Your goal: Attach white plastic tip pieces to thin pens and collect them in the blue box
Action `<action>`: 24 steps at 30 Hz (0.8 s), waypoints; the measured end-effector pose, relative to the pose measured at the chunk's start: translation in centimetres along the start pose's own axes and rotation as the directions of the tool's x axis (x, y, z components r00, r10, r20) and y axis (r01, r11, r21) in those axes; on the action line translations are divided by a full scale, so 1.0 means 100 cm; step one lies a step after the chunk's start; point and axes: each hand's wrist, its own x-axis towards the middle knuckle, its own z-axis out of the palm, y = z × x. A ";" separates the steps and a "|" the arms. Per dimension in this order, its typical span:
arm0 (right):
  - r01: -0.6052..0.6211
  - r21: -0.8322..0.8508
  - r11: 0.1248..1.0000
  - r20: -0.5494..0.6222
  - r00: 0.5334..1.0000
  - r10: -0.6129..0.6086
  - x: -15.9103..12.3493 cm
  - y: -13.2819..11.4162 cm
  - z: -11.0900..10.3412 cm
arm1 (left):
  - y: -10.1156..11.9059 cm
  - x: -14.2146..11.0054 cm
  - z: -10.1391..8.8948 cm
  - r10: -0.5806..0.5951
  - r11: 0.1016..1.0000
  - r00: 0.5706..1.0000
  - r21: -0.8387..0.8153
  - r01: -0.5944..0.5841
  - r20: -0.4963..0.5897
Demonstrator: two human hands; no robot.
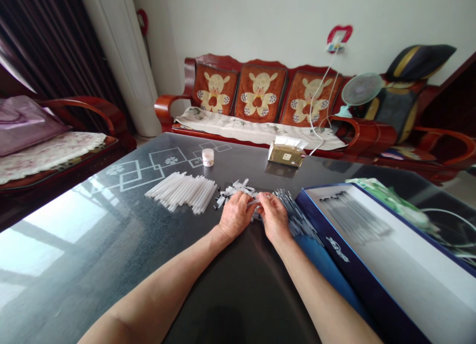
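Note:
My left hand (235,215) and my right hand (274,216) meet close together over the dark table, fingers pinched on a slim whitish pen part (254,202) that runs between them. Fingers hide most of it. Just beyond them lies a loose heap of short white pieces, like pen grips or caps (238,187), with small black bits at its left side. White pen barrels (182,191) are spread in a row to the left. Beside my right hand is a pile of thin pen refills (297,217), dark and silvery.
A blue-edged box (345,279) with a white inside stands at the right, holding several black-tipped clear pens (355,217). Behind it are green plastic packaging (394,200) and a white cable. A tissue box (286,153) and a small round tub (208,157) stand farther back.

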 end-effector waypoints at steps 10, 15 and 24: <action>0.054 0.000 0.999 -0.115 0.992 -0.054 -0.005 0.008 0.004 | -0.001 -0.001 -0.002 0.035 0.999 0.999 -0.007 -0.035 0.005; 0.156 -0.078 0.985 -0.026 0.987 -0.158 0.002 0.010 -0.005 | 0.004 0.005 -0.007 -0.107 0.956 0.986 -0.258 0.136 0.125; 0.124 0.009 0.992 0.122 0.985 -0.124 0.002 0.000 -0.007 | -0.002 0.023 -0.023 -0.161 0.354 0.670 -0.591 0.725 0.725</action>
